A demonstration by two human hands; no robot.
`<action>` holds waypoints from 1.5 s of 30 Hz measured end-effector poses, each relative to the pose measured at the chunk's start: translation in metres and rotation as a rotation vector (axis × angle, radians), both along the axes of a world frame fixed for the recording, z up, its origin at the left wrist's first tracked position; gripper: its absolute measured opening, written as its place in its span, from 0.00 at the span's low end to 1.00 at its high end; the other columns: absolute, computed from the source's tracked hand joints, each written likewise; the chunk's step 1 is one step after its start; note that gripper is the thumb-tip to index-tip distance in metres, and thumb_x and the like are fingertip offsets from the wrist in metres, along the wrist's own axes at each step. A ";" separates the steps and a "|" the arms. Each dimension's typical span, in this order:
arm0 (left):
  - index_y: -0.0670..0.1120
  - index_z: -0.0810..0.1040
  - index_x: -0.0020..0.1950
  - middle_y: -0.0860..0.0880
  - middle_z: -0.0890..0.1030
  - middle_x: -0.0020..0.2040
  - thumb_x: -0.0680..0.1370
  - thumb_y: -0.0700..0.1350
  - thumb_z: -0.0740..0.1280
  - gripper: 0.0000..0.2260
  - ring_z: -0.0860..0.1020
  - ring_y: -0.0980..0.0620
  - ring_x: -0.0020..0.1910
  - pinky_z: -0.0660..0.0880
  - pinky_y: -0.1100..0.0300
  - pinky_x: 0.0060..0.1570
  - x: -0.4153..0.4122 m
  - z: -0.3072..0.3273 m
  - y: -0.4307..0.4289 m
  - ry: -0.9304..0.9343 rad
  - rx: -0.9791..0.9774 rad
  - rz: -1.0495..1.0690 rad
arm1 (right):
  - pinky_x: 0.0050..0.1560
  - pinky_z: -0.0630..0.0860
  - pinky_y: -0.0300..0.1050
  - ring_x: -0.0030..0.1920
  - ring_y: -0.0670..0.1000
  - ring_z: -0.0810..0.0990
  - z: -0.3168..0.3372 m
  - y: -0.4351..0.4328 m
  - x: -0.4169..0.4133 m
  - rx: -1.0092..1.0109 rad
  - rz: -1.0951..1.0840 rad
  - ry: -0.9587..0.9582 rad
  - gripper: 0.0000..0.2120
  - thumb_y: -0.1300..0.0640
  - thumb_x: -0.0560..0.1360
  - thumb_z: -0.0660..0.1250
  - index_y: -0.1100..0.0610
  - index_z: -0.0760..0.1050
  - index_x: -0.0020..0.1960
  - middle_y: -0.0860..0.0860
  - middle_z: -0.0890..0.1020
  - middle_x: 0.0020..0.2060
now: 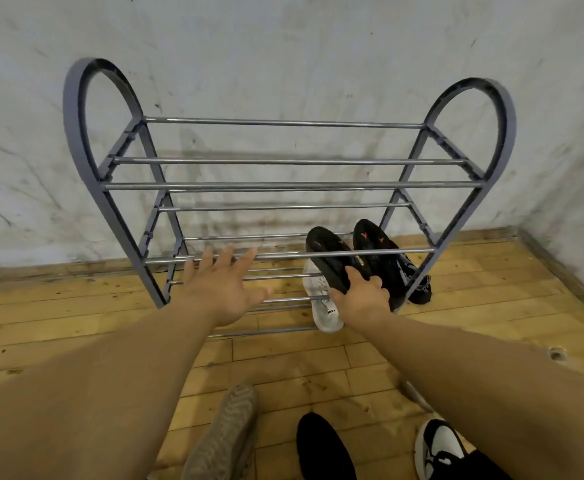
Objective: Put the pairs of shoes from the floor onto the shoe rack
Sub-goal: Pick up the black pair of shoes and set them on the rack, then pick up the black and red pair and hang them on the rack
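Soft, even light is filling the scene, moderately bright. The rack is casting faint barred shadows on the wall behind it. Wide-angle distortion is bowing the floor boards towards the edges. The grey shoe at the bottom is looking blurred.

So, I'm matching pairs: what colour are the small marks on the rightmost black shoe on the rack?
Orange, on the rightmost black shoe; clearest in head view.
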State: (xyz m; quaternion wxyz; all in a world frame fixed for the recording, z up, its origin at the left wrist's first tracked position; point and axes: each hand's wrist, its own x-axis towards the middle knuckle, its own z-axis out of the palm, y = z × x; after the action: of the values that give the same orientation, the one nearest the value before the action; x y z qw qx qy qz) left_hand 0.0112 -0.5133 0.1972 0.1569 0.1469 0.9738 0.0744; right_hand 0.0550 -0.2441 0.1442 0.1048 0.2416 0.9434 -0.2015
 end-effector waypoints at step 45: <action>0.63 0.40 0.83 0.49 0.45 0.86 0.77 0.71 0.62 0.43 0.47 0.42 0.84 0.54 0.40 0.79 0.087 -0.048 -0.049 -0.532 -0.252 -0.122 | 0.73 0.63 0.66 0.76 0.67 0.56 -0.200 -0.073 0.196 -0.067 0.295 -0.536 0.58 0.39 0.75 0.67 0.43 0.15 0.72 0.63 0.41 0.79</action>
State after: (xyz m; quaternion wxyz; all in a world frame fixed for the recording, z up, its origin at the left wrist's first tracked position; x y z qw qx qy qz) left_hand 0.0982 -0.5623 0.1491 0.4277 0.1596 0.8895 -0.0208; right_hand 0.2509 -0.3175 -0.0562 0.3861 0.1428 0.8999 -0.1439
